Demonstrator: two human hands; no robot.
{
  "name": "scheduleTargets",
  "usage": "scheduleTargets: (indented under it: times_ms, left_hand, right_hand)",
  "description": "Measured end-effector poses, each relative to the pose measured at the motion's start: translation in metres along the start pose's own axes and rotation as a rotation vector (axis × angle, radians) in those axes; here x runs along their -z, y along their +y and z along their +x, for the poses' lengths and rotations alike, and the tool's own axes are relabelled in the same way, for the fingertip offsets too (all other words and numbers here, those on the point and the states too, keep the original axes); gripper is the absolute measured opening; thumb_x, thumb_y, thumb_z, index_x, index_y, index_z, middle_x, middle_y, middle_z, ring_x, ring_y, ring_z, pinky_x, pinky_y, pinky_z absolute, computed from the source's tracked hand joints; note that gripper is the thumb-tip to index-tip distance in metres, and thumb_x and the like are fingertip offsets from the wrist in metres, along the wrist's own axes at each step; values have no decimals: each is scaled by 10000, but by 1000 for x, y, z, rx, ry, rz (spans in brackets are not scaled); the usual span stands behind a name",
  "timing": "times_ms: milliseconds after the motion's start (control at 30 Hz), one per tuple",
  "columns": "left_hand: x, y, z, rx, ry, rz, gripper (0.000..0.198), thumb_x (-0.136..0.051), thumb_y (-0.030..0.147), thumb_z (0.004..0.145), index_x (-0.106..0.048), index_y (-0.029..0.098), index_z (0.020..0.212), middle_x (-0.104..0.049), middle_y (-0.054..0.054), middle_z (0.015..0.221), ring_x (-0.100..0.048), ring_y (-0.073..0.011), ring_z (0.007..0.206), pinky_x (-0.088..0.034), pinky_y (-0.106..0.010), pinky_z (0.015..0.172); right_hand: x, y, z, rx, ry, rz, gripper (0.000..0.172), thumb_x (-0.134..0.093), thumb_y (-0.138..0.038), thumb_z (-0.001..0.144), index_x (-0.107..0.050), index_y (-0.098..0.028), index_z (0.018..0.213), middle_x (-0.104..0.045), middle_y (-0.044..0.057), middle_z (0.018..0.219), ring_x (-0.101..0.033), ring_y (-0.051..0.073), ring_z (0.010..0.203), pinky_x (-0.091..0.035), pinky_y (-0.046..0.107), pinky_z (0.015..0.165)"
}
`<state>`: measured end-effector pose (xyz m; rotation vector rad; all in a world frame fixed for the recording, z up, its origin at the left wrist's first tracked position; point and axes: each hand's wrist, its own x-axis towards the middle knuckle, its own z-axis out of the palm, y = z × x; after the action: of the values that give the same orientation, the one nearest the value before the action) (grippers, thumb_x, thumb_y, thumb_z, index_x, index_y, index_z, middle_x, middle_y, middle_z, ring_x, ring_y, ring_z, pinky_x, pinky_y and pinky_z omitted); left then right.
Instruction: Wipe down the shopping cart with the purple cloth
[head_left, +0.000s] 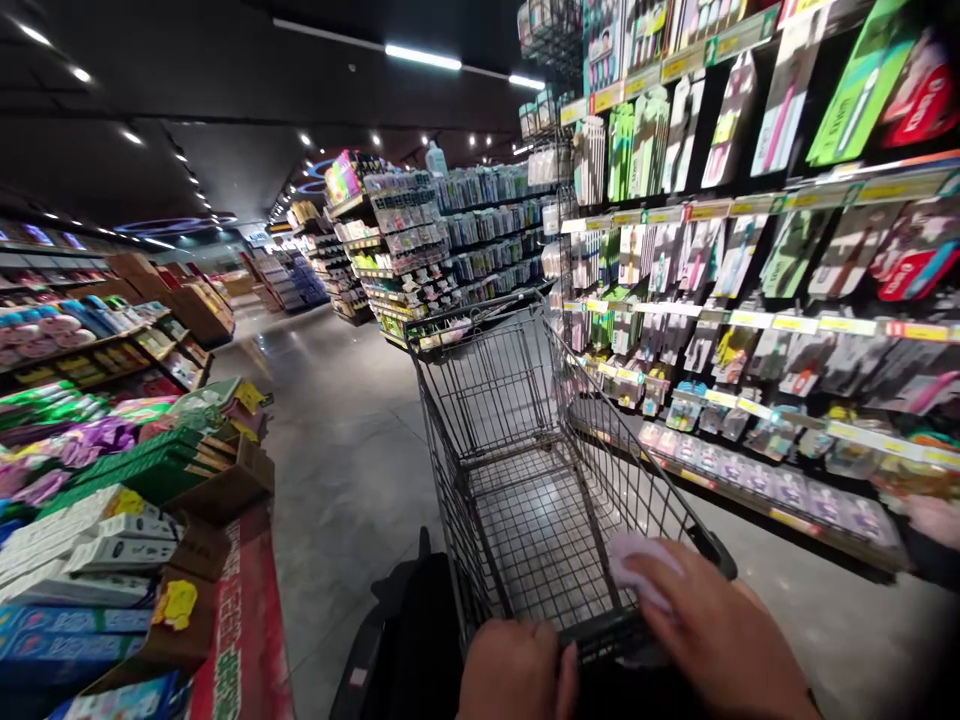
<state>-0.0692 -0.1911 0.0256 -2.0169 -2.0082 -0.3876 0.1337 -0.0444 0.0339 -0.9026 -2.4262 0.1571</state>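
A dark wire shopping cart (517, 520) stands in front of me, its grid floor and side walls in view. At the bottom of the view, my left hand (514, 670) is closed round the cart's handle bar (607, 635). My right hand (709, 620) is at the right part of the handle, fingers closed on a pale lilac cloth (646, 565) that looks thin and crumpled. The cloth sticks out past the fingers over the cart's near rim. My right hand partly hides the handle, so whether it touches the bar I cannot tell.
Tall shelves (720, 320) of hanging packages line the right side, close to the cart. A low display (247, 600) with boxes and folded goods stands on the left. Grey floor (337, 430) runs ahead between them. A blurred hand (934, 520) shows at the right edge.
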Motion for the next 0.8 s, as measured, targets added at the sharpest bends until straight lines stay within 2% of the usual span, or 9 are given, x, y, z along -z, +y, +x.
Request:
scheduleTargets:
  times_ms: [100, 267, 333, 467, 533, 600, 667, 733, 800]
  left_hand:
    - [5, 1, -5, -15, -18, 9, 158, -539, 261, 859, -545, 245, 702, -608, 14, 599, -583, -200, 507, -362, -344, 510]
    - [5, -1, -3, -81, -14, -2, 103, -551, 275, 858, -561, 244, 760, -628, 9, 637, -588, -210, 533, -384, -352, 543]
    - [5, -2, 1, -90, -6, -10, 107, -559, 270, 856, -553, 242, 752, -627, 8, 636, -585, -207, 536, -380, -349, 544]
    - [8, -2, 9, -91, 0, -20, 168, -567, 271, 865, -524, 236, 706, -612, 4, 614, -578, -197, 538, -373, -339, 552]
    - [9, -4, 11, -96, -21, -19, 190, -559, 280, 882, -526, 235, 700, -610, 0, 608, -579, -195, 541, -371, -337, 557]
    - [10, -7, 10, -102, -39, -10, 219, -535, 292, 906, -532, 234, 695, -610, -5, 605, -578, -195, 538, -368, -341, 556]
    - [11, -11, 9, -113, -39, -3, 242, -503, 293, 928, -542, 234, 696, -610, -9, 605, -575, -196, 533, -369, -346, 557]
    - [13, -15, 8, -132, -30, 1, 260, -478, 289, 942, -547, 232, 699, -608, -12, 604, -574, -192, 533, -368, -345, 557]
    - [14, -19, 8, -154, -28, 5, 269, -468, 286, 949, -547, 229, 698, -605, -13, 604, -574, -188, 539, -360, -341, 555]
  right_hand:
    - [4, -4, -7, -80, 32, -22, 299, -541, -262, 890, -678, -335, 1146, -683, 31, 1210, -659, 222, 1048, -568, 355, 856]
    - [-14, -58, -10, 72, -24, 144, 387, -580, -171, 767, -707, -309, 1105, -707, 41, 1112, -670, 196, 972, -562, 294, 831]
    - [-9, -53, -8, 36, -62, 125, 390, -573, -177, 783, -705, -318, 1122, -697, 41, 1128, -668, 193, 960, -559, 297, 814]
    - [16, 1, -11, -167, -31, -82, 341, -541, -256, 870, -689, -324, 1169, -660, 50, 1219, -654, 227, 1003, -554, 345, 788]
    - [22, 15, -15, -213, -5, -138, 319, -549, -288, 875, -694, -311, 1158, -657, 60, 1219, -655, 236, 993, -552, 359, 785]
    - [20, 10, -19, -174, -13, -126, 322, -556, -265, 865, -696, -302, 1152, -661, 67, 1208, -643, 242, 1034, -542, 367, 833]
    - [14, -7, -20, -115, -50, -79, 330, -559, -221, 850, -698, -297, 1139, -668, 73, 1188, -624, 245, 1081, -524, 371, 882]
    - [10, -22, -20, -94, -90, -22, 332, -566, -195, 833, -700, -289, 1122, -676, 74, 1150, -625, 237, 1062, -520, 361, 879]
    - [13, -25, -18, -89, -129, 30, 336, -573, -190, 823, -697, -297, 1116, -676, 58, 1135, -635, 215, 1012, -520, 336, 849]
